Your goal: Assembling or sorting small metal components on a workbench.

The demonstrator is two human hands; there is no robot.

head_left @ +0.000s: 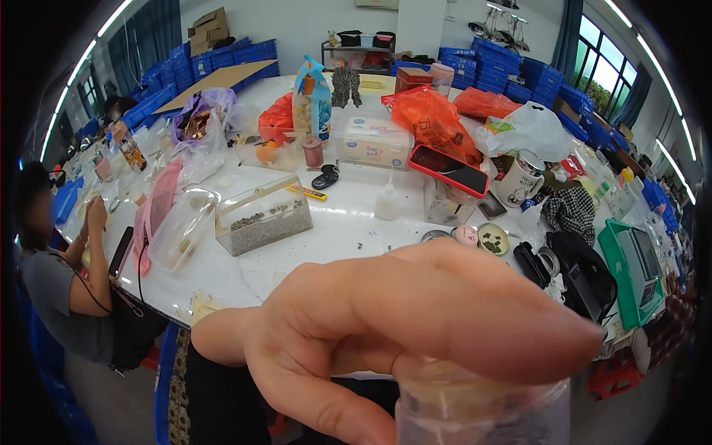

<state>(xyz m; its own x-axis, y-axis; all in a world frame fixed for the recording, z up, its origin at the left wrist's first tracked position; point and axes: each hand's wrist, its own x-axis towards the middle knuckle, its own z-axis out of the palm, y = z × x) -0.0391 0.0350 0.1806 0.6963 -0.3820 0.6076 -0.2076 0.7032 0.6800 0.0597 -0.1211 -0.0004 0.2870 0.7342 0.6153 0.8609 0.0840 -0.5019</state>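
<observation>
Very close to the camera, my left hand (356, 319) is raised with its elbow out to the left. Its fingers and thumb close around the top of a clear plastic container (486, 415), which the lower edge cuts off. Whether that is a bottle or a cup I cannot tell. My right hand does not show. Beyond the raised hand, a clear open box (267, 233) of grey-green bits stands on the white table (348, 241). A small squeeze bottle (386, 202) and a round dish of green pieces (493, 239) are nearby.
A red-cased phone (449, 170) lies atop a clear box. Further back are an orange-red bag (434, 122), a white can (521, 179) and a clear lidded box (373, 142). A green crate (619, 282) stands on the right. A person (63, 282) sits at the left.
</observation>
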